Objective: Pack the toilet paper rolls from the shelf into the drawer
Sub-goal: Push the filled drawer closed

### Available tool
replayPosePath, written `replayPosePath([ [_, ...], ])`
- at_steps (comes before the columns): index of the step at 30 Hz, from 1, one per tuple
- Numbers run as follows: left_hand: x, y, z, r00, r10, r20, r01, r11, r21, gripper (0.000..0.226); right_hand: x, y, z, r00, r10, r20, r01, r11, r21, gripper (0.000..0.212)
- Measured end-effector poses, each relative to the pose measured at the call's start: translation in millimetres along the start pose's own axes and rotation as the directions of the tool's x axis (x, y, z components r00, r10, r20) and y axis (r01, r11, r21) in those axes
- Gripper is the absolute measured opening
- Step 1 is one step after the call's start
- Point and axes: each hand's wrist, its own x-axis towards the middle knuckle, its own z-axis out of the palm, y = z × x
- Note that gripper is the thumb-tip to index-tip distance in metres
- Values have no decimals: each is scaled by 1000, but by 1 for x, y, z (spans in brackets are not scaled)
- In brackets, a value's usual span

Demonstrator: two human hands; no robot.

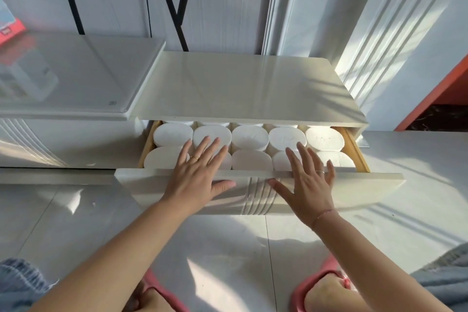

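Resting my left hand (196,180) and right hand (307,185), fingers spread and empty, over the packed rolls (249,138), I judge the drawer (354,185) next needs pushing shut.

The back row of rolls (277,124) shows only as slivers under the cabinet top (243,88); how far the drawer (255,186) reaches beneath it cannot be told. The left hand (196,177) covers one front-row roll, and the right hand (307,186) covers part of another. The drawer front hides the lower halves of the front rolls. A red box (10,29) is cut off by the left edge, its print too small to read. The slippers (321,284) and jeans (20,284) are cropped at the bottom.
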Motion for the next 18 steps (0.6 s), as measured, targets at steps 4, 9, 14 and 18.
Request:
replayPosePath([
  [4, 30, -14, 8, 999, 1, -36, 0, 1000, 15, 82, 32, 1, 5, 999, -12, -43, 12, 1000, -4, 89],
  [9, 63, -25, 13, 996, -14, -87, 16, 1000, 13, 84, 68, -1, 12, 995, -16, -95, 16, 1000, -4, 92],
  [14, 91, -40, 21, 1000, -13, -23, 13, 1000, -28, 80, 100, 2, 16, 997, -42, -66, 39, 998, -45, 84],
  [18, 103, -44, 25, 996, -5, -89, -7, 991, -131, 69, 116, 2, 18, 995, -44, -88, 39, 998, -57, 80],
])
